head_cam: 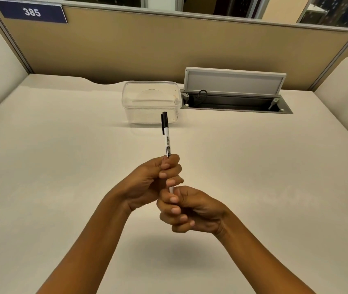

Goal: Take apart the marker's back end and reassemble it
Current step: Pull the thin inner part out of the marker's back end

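Note:
A white marker (167, 143) with a black cap at its far end points away from me, held above the desk at the centre of the view. My left hand (156, 181) is wrapped around the middle of its barrel. Just behind it, my right hand (187, 211) is closed around the marker's back end, which is hidden inside the fist. A short stretch of white barrel shows between the two hands. The hands touch each other.
A clear plastic container (150, 101) stands on the cream desk (62, 155) beyond the marker. To its right an open cable hatch (235, 98) with a raised lid is set into the desk. A tan partition (169, 45) closes the back edge.

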